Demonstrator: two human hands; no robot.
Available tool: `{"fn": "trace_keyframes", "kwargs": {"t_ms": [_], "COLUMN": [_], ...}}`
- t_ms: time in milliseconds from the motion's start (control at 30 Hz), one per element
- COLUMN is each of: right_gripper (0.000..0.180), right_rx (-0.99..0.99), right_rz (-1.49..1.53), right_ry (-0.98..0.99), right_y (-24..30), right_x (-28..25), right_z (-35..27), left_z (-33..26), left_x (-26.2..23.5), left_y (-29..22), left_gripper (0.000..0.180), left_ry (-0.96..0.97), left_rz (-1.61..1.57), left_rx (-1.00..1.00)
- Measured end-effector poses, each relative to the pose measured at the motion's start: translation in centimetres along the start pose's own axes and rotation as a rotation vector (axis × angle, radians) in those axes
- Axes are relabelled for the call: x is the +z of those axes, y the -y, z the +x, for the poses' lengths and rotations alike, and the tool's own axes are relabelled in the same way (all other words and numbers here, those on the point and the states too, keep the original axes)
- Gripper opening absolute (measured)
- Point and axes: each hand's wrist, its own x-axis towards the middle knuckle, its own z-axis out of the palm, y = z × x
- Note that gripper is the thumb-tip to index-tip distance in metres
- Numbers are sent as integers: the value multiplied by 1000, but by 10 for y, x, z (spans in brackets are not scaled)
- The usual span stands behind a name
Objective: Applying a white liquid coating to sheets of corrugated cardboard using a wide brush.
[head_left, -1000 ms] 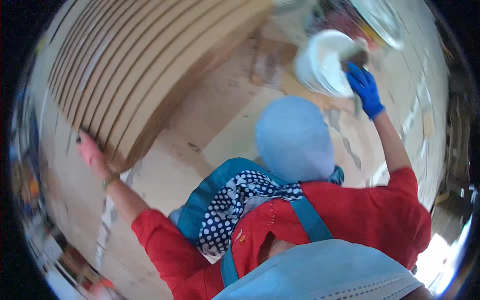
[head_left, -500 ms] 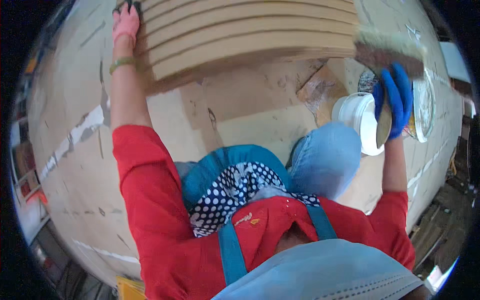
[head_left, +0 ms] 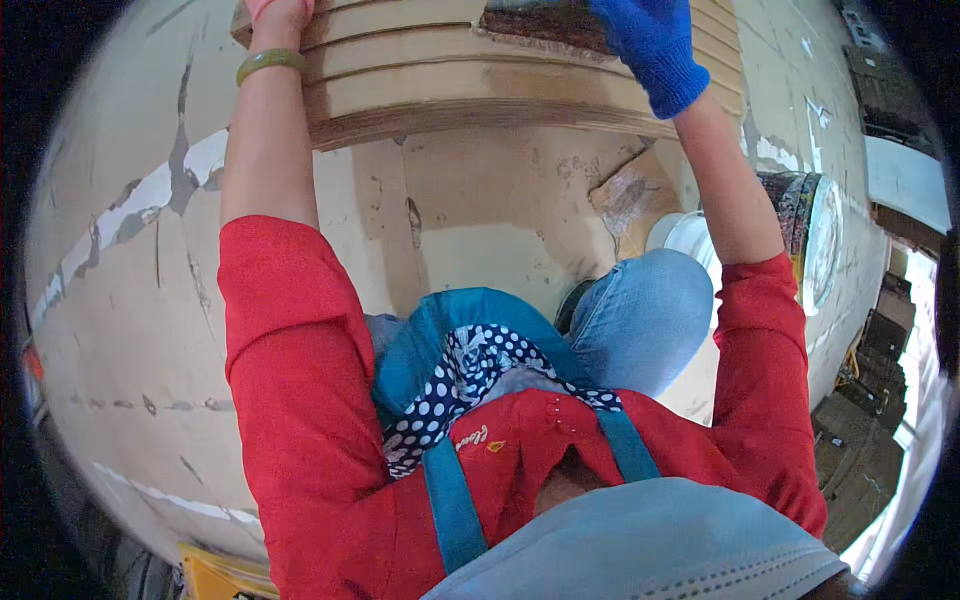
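A stack of tan wooden boards (head_left: 420, 107) with long grooves lies across the top of the head view. My left hand (head_left: 278, 10), in a pink glove, is at the left end of the boards; the upper edge of the picture cuts off its fingers. With my right hand (head_left: 650, 45), in a blue knitted glove, I grip a wide brush (head_left: 545, 32) with a brown edge. The brush rests on the grooved top face, right of the middle. Its handle and my fingertips are partly hidden.
Beside my knee stands a white bucket (head_left: 685, 238), partly behind my right forearm. Farther right is a stained dark can (head_left: 800, 205) with a pale rim. A brown sheet (head_left: 635, 195) lies on the worn floor (head_left: 480, 200). Something yellow (head_left: 225, 575) shows at lower left.
My right hand has swung the brush from above the white bucket up and left onto the boards. The view has shifted, so my left hand sits closer to the upper edge.
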Motion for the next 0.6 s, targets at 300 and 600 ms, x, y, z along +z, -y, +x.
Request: {"fn": "trace_keyframes", "kwargs": {"t_ms": [300,600], "right_gripper": [20,29], "right_rx": [218,-43], "right_rz": [40,-186], "right_ry": [-62,-356], "right_y": [-18,-63], "right_x": [3,-54], "right_z": [-17,115], "left_z": [-3,11], "left_x": [-4,22], "left_y": [3,2], "left_gripper": [53,54], "left_ry": [-33,-93], "left_rz": [63,61], "left_rx": [13,48]}}
